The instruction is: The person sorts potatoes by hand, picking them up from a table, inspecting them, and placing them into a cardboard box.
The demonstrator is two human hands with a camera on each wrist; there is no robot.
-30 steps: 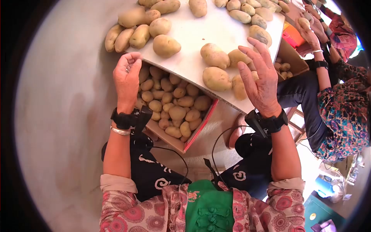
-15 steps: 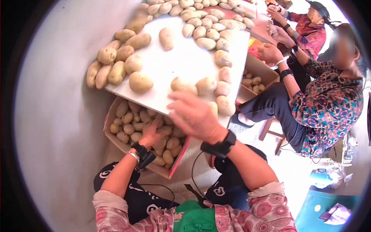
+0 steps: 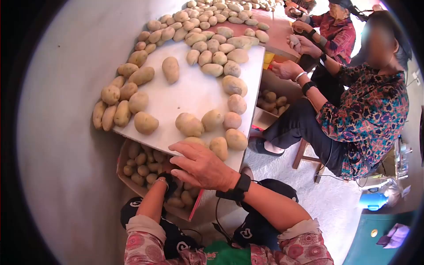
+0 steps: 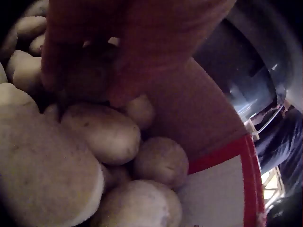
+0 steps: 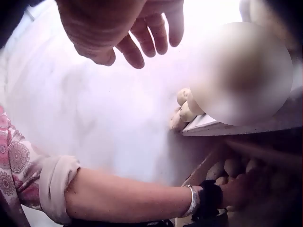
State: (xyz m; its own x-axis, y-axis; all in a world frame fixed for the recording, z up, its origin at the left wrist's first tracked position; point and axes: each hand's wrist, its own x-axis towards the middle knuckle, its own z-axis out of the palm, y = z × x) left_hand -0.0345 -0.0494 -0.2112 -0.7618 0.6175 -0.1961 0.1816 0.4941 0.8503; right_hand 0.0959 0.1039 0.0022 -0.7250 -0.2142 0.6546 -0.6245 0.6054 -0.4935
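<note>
My left hand [image 4: 137, 38] is down inside a cardboard box [image 4: 203, 109] of potatoes. In the left wrist view its fingers and thumb close around a shadowed, rounded potato [image 4: 87, 78]. Paler potatoes [image 4: 102, 132] lie just below them. The head view mostly hides this hand behind my right hand [image 3: 205, 168], which hovers over the near edge of the white tabletop [image 3: 163, 104]. That right hand is empty, its fingers loosely spread. Large potatoes [image 3: 189, 125] sit on the tabletop just beyond it.
Potatoes line the tabletop's left and right sides, and a big heap [image 3: 198, 22] covers its far end. To the right, a seated person in a patterned top [image 3: 371, 119] works beside another box of potatoes [image 3: 271, 104]. A wooden stool [image 3: 304, 154] stands there.
My left hand has gone from above the table corner down into the box, its fingers closing in there. The right hand has swung left across the near edge. The head view has shifted.
</note>
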